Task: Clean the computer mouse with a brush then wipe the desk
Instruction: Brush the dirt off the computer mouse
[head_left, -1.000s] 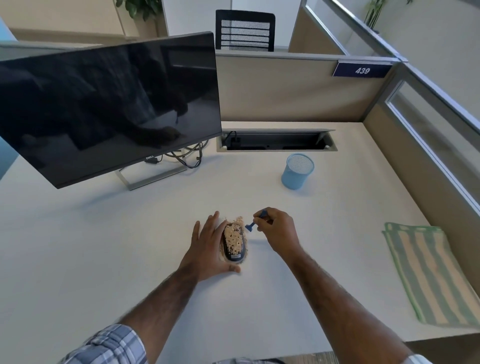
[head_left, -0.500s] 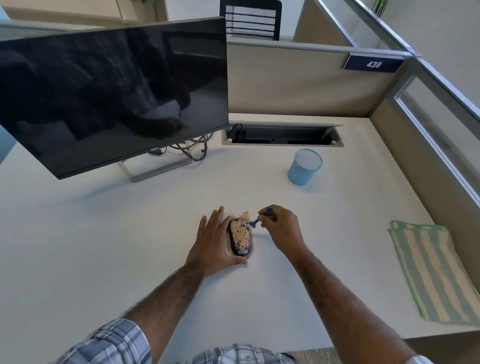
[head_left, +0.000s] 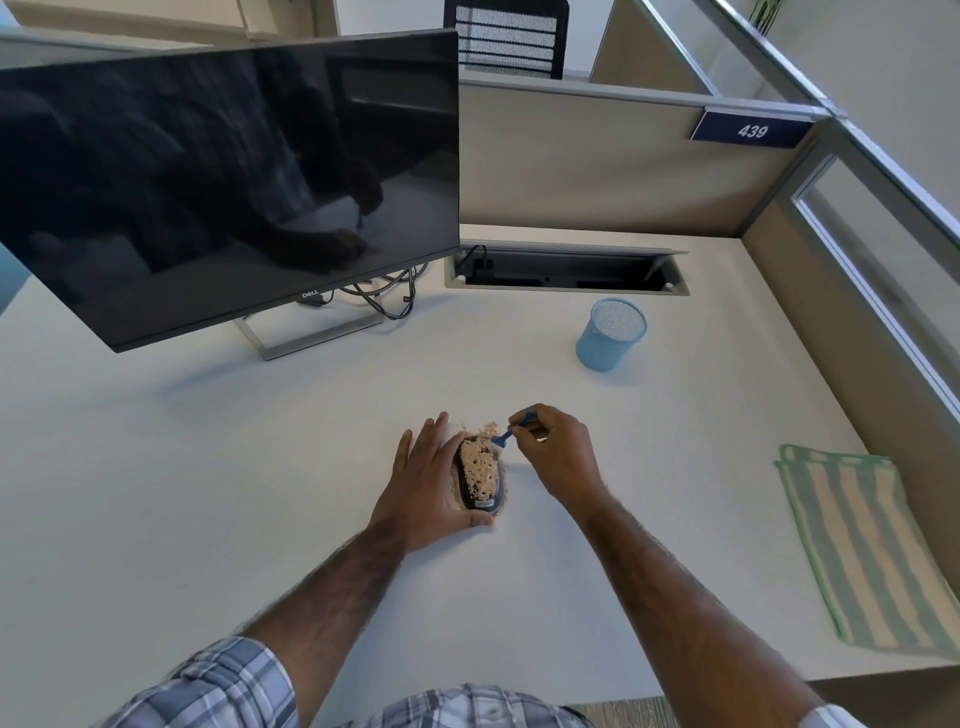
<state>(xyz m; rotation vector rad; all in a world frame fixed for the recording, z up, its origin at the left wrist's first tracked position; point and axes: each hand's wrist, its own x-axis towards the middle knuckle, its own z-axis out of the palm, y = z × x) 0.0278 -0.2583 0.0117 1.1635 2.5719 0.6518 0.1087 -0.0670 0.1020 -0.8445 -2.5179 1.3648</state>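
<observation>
One mouse (head_left: 480, 475), one brush (head_left: 511, 431), one monitor (head_left: 228, 176), one cup (head_left: 610, 338), one cloth (head_left: 862, 545), one chair (head_left: 506, 39), one sign (head_left: 750, 130), one cable hatch (head_left: 566, 270), one counter (head_left: 208, 493). Two hands: left hand (head_left: 423, 488), right hand (head_left: 558, 457).

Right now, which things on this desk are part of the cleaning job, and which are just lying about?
In the job: mouse, covered in crumbs; brush, in the right hand; left hand steadying the mouse; striped cloth; desk.
Lying about: monitor, cables, blue mesh cup, number sign.
</observation>
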